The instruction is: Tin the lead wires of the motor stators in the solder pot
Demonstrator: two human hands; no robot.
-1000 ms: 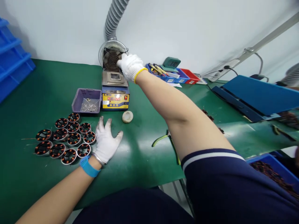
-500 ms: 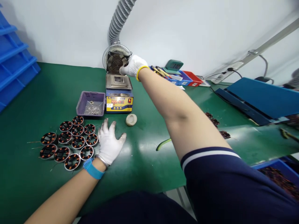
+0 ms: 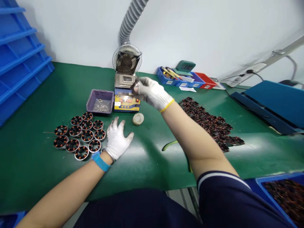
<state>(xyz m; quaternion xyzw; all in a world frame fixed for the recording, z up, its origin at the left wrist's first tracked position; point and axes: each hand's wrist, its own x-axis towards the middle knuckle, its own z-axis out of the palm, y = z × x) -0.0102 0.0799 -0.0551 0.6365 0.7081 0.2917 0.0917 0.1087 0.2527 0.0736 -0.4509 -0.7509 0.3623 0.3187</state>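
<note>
My right hand (image 3: 150, 91), in a white glove, is closed on a small dark wound stator (image 3: 134, 87), partly hidden by the fingers. It hovers just in front of the upper right of the yellow and blue solder pot (image 3: 127, 103), whose display is lit. My left hand (image 3: 117, 137), also gloved, rests on the green table with its fingers spread and nothing in them. Just left of it stand several ring-shaped stators (image 3: 87, 136) with orange windings in silvery rims. Between my hands and the pot lies a round pale cup-like piece (image 3: 138, 119).
A purple tray (image 3: 89, 103) with metal scraps stands left of the pot; a fume fan (image 3: 127, 63) with a grey hose stands behind. Many dark stators (image 3: 206, 122) lie to the right, beyond green-handled pliers (image 3: 169, 145). Blue bins (image 3: 169, 81) line the wall.
My right hand has come back from the fume fan, down and toward me, with the dark stator now showing at its fingertips. The view has shifted a little right; my left hand stays spread.
</note>
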